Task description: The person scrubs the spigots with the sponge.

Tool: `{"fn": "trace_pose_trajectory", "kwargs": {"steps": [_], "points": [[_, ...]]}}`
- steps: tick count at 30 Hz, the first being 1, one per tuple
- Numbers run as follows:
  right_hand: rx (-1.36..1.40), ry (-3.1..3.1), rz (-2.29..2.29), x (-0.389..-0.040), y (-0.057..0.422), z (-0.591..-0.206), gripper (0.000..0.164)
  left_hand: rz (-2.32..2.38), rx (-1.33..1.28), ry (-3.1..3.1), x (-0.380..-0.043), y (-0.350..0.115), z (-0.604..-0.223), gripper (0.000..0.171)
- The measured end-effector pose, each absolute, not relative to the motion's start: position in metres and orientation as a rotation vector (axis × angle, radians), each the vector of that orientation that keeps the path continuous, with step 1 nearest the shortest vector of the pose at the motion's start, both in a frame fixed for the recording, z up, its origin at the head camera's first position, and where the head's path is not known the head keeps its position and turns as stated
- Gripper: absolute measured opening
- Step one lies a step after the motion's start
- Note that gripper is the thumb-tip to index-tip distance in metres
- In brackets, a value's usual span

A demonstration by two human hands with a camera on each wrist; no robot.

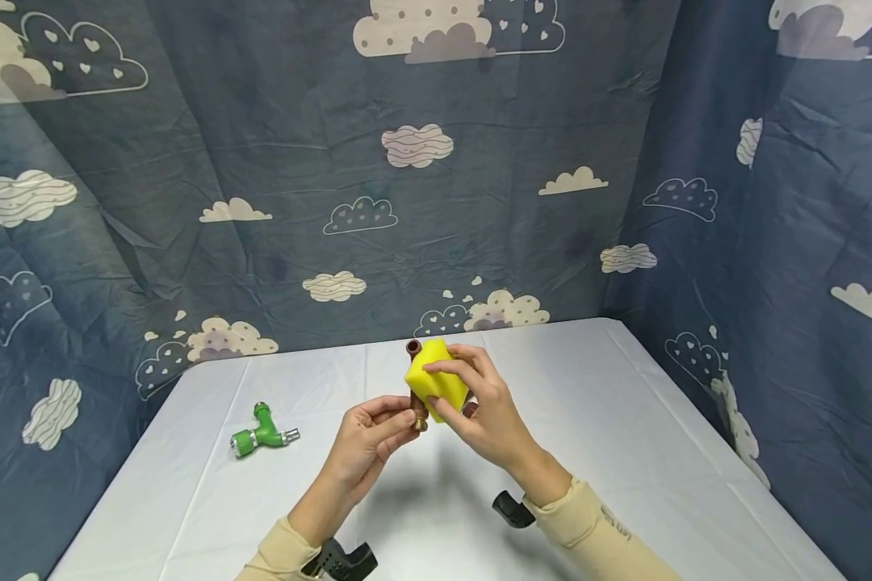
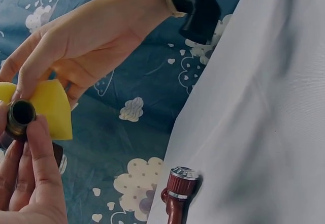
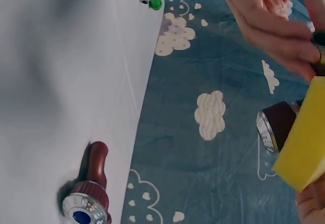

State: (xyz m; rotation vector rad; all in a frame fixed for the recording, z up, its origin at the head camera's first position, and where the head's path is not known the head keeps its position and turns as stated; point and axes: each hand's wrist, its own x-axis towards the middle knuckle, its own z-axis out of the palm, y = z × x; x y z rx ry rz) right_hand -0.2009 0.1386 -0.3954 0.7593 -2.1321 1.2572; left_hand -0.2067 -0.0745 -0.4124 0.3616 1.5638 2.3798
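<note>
The left hand [image 1: 373, 444] pinches the brass threaded end of a dark red tap [image 1: 417, 403] between thumb and fingers, and lifts it above the table. In the left wrist view the hollow brass end [image 2: 21, 115] faces the camera. The right hand [image 1: 490, 407] grips a yellow sponge [image 1: 436, 379] with thumb and fingers and holds it against the tap's side. The sponge covers much of the tap's body. In the right wrist view, the tap's dark red knob [image 3: 274, 125] with a silver rim shows beyond the sponge.
A green tap [image 1: 265, 432] lies on the white-covered table [image 1: 625, 484], left of the hands. A second dark red tap [image 3: 96, 183], with a silver-capped knob, lies on the table. Blue cloud-patterned cloth [image 1: 480, 202] hangs behind and at the sides.
</note>
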Motion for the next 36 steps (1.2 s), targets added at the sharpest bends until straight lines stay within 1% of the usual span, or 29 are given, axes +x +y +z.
{"fn": "trace_pose_trajectory", "kwargs": {"steps": [8, 18, 26, 29, 36], "points": [[0.739, -2.113, 1.272, -0.2032, 0.1412, -0.3924, 0.042, 2.285, 0.424, 1.588, -0.2026, -0.0769, -0.4139, 0.013], [0.664, -2.085, 1.226, -0.2096, 0.1424, -0.3880, 0.040, 2.277, 0.491, 1.569, -0.1992, -0.0766, -0.4153, 0.016], [0.621, -2.105, 1.261, -0.2068, 0.1419, -0.3878, 0.042, 2.280, 0.477, 1.608, -0.1999, -0.0745, -0.4141, 0.015], [0.640, -2.118, 1.297, -0.2044, 0.1404, -0.3880, 0.041, 2.286, 0.473, 1.636, -0.2007, -0.0731, -0.4130, 0.019], [0.686, -2.133, 1.333, -0.2012, 0.1386, -0.3889, 0.039, 2.294, 0.498, 1.746, -0.2029, -0.0698, -0.4099, 0.037]]}}
